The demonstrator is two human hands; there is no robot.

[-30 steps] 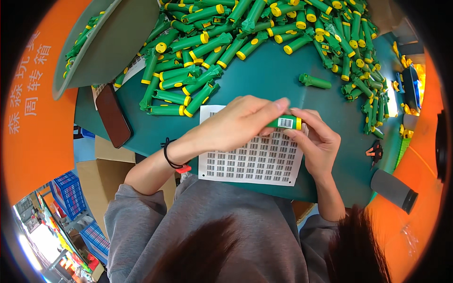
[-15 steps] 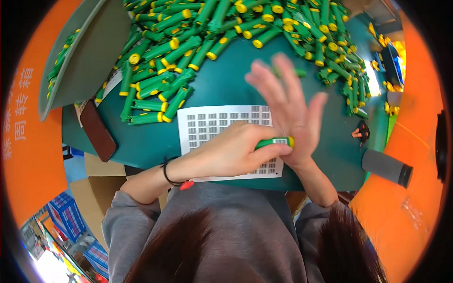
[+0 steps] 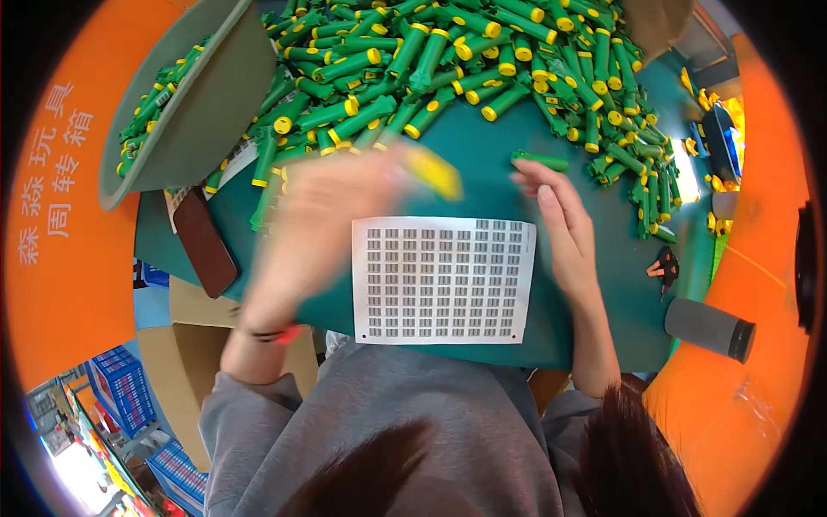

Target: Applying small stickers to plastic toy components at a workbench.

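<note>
My left hand (image 3: 345,185), smeared by motion, is raised at the left above the near edge of the pile. From its fingers sticks the blurred yellow end of a green plastic tube (image 3: 435,173); the rest of it is hidden or smeared. At the right, my right hand (image 3: 562,233) has its fingers bent and the thumb apart, with nothing in the grip. Its fingertips are close to a single green tube (image 3: 543,162) lying on the table; contact cannot be made out. Between my forearms lies a white sheet of small barcode labels (image 3: 444,280).
A large pile of green tubes with yellow ends (image 3: 422,60) covers the far side of the green table (image 3: 482,185). At left are a tilted grey-green tub (image 3: 215,112) and a brown phone-like slab (image 3: 205,246). Small orange-handled snips (image 3: 663,265) and a grey cylinder (image 3: 708,329) lie right.
My hands have parted: the left went up and left with the tube, away from my right palm. My right fingers have bent from stretched out. The label sheet is now uncovered; the view has shifted slightly.
</note>
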